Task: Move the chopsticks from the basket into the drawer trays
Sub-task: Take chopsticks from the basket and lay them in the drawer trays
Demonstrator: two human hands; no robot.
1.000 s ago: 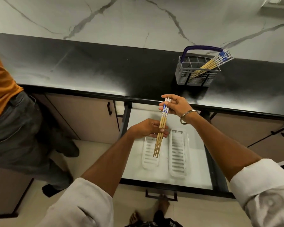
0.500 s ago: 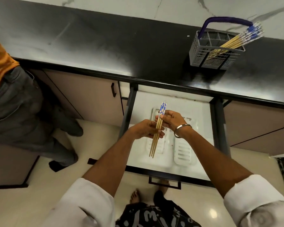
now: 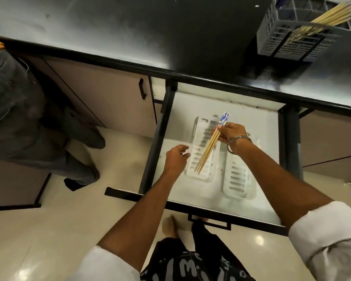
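Chopsticks (image 3: 210,143) in right hand (image 3: 229,132) over left drawer tray (image 3: 201,173), unlettered.

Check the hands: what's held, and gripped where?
Right hand pinches the chopsticks just below their blue-patterned ends. Left hand holds nothing.

We reach both arms forward, our right hand (image 3: 229,132) pinched shut near wrist height and our left hand (image 3: 176,158) loosely open, fingers curled.
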